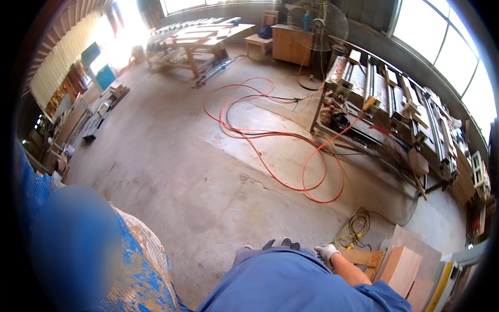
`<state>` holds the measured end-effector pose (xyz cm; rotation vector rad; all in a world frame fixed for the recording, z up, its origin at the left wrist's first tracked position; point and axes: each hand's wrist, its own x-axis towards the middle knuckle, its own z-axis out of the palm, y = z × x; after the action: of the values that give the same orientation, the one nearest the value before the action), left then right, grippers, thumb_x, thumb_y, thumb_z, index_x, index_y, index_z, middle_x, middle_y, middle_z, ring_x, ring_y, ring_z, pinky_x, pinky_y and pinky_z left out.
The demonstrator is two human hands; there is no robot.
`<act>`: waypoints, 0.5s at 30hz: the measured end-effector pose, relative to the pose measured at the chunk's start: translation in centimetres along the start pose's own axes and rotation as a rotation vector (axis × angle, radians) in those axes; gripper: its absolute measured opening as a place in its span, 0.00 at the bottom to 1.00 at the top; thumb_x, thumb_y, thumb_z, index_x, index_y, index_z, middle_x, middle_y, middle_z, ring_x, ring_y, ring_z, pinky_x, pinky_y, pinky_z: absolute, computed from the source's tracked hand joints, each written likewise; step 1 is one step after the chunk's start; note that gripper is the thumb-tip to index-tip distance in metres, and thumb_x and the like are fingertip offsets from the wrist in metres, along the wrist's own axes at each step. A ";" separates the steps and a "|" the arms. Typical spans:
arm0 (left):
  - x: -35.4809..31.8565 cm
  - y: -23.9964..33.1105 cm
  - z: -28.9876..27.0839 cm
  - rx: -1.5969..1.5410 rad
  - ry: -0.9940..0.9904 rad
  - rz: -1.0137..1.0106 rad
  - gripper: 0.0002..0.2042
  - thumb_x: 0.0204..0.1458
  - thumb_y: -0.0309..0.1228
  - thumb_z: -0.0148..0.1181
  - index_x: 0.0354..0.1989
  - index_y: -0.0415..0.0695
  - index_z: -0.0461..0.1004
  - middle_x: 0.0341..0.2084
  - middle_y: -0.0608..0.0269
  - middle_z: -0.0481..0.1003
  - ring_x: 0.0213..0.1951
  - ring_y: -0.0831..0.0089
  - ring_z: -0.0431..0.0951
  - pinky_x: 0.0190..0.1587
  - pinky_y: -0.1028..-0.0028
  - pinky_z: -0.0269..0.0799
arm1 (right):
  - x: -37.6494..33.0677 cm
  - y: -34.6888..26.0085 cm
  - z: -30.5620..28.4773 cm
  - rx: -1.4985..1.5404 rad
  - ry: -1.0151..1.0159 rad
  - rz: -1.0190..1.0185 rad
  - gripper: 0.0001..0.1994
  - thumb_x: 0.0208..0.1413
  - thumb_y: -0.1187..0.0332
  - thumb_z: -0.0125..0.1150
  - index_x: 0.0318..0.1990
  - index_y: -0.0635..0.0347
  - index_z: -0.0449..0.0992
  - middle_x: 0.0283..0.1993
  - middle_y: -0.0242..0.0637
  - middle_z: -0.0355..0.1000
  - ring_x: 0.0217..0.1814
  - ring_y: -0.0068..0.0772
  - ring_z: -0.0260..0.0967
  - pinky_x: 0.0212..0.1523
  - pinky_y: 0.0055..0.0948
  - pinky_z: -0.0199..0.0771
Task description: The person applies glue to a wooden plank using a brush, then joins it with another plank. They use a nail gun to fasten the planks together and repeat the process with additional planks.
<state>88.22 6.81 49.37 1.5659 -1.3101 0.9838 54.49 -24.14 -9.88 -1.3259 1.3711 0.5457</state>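
Note:
My right hand, in a whitish work glove, hangs low beside my blue shirt. Its fingers point left, loosely apart, and nothing shows in them. Close by the hand is a light wooden piece, with a thick pale timber block to its right; whether the glove touches the wood I cannot tell. My left hand is out of the picture. At my left stands a large worn blue-and-tan woven covering or sack, partly smeared by a blurred blue patch.
An orange-red hose loops over the concrete floor. A yellow cord lies coiled ahead of my right hand. Rails and boards load a metal rack at right. A worktable, wooden cabinet and fan stand farther off.

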 end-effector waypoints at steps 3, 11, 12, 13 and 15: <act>0.1 -0.6 -0.5 0.008 0.006 -0.009 0.19 0.64 0.35 0.63 0.57 0.34 0.77 0.50 0.47 0.81 0.50 0.58 0.83 0.59 0.57 0.78 | -0.2 -0.1 -0.2 0.002 0.003 0.002 0.15 0.65 0.56 0.68 0.45 0.59 0.86 0.35 0.31 0.81 0.32 0.25 0.76 0.32 0.28 0.77; -0.5 -0.9 -2.0 0.064 -0.023 -0.005 0.19 0.64 0.33 0.63 0.58 0.33 0.77 0.51 0.47 0.80 0.51 0.57 0.82 0.59 0.58 0.77 | 8.1 1.4 -2.3 -0.829 -0.107 -0.616 0.18 0.62 0.47 0.64 0.39 0.52 0.86 0.35 0.38 0.83 0.37 0.37 0.81 0.40 0.38 0.80; -1.0 -1.0 -2.1 0.074 -0.032 -0.015 0.19 0.63 0.33 0.62 0.58 0.33 0.77 0.51 0.47 0.80 0.51 0.57 0.82 0.59 0.58 0.77 | 9.7 2.3 -2.5 -0.930 -0.141 -0.722 0.19 0.62 0.46 0.63 0.38 0.50 0.86 0.35 0.39 0.83 0.38 0.39 0.82 0.42 0.40 0.80; -1.3 -1.1 -2.1 0.078 -0.047 -0.022 0.19 0.63 0.33 0.62 0.58 0.33 0.76 0.51 0.47 0.80 0.51 0.57 0.82 0.59 0.58 0.77 | 9.9 1.6 -1.8 -1.224 -0.158 -0.723 0.15 0.65 0.59 0.56 0.56 0.39 0.81 0.46 0.35 0.84 0.45 0.42 0.83 0.46 0.41 0.83; -1.7 -1.1 -2.0 0.093 -0.068 -0.036 0.19 0.63 0.33 0.62 0.59 0.33 0.76 0.51 0.46 0.80 0.51 0.57 0.82 0.59 0.58 0.77 | 9.8 3.9 1.4 -0.336 -0.071 -0.265 0.19 0.63 0.49 0.71 0.36 0.57 0.87 0.27 0.35 0.79 0.25 0.30 0.70 0.27 0.39 0.73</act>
<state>88.92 9.32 48.26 1.7008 -1.2942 0.9885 53.68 -25.71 -20.36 -1.7121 1.0527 0.6528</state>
